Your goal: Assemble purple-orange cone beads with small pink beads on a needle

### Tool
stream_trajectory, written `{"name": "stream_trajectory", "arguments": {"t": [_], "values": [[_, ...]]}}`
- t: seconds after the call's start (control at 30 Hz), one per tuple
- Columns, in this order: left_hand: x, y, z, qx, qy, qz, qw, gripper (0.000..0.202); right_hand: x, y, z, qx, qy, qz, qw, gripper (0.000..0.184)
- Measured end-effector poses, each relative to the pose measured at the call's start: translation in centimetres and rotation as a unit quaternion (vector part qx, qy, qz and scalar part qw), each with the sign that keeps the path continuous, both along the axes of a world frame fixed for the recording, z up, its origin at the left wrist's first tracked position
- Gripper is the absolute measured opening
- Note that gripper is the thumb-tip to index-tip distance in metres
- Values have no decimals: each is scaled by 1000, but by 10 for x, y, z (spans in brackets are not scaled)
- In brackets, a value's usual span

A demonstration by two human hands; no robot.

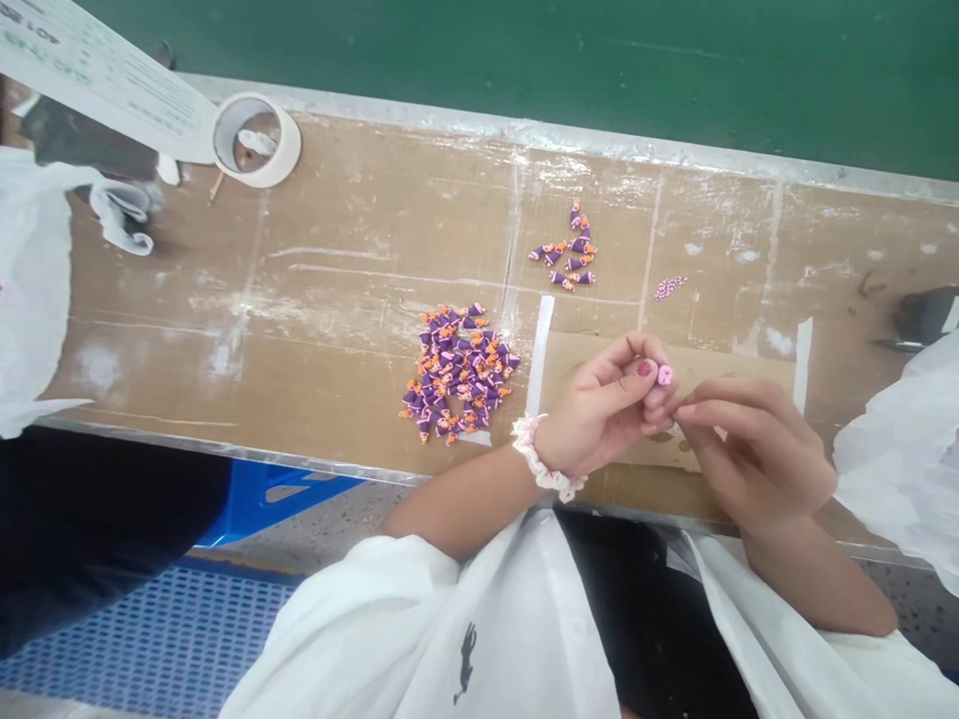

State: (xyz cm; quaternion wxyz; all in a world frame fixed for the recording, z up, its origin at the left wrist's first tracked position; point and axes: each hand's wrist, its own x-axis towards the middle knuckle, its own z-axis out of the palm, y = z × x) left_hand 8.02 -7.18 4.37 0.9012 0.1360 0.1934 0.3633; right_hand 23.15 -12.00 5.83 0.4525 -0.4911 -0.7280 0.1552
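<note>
My left hand [610,404], with a scrunchie at its wrist, pinches a small pink piece [664,375] between thumb and fingers. Close beside it, my right hand [756,449] has its thumb and fingertips pressed together near the left fingertips; whatever they hold is too small to make out. To the left lies a pile of small purple, orange and pink figures [469,371]. Several more of these figures [575,245] lie loosely grouped farther back. A little cluster of tiny pink-and-purple pieces [670,288] rests beyond my hands.
Brown cardboard [360,220] covers the table, with a taped sheet [584,350] under my hands. A tape roll [257,140] and a printed paper [105,75] are at the back left. A black object [925,318] and white plastic [910,449] are on the right.
</note>
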Motion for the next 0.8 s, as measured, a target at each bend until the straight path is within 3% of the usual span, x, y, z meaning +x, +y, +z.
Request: {"name": "stream_trajectory", "arguments": {"t": [0.1,0.2,0.27,0.37,0.47,0.63,0.8], "values": [[-1,6,-1,-5,35,41,999,23,2,-2,1,-111,166,6,980,21],[-3,18,-6,7,113,120,986,16,7,2,0,-175,334,45,925,12],[-6,28,-10,17,153,155,976,14,11,8,0,-212,401,82,887,16],[-10,40,-13,47,191,173,965,36,18,17,0,-273,449,102,845,18],[-14,42,-14,94,210,170,958,48,21,21,1,-296,474,91,824,21],[-16,36,-16,181,233,123,948,25,22,23,4,-298,484,110,816,34],[-16,33,-20,226,259,111,933,20,23,24,4,-317,516,105,789,42]]}}
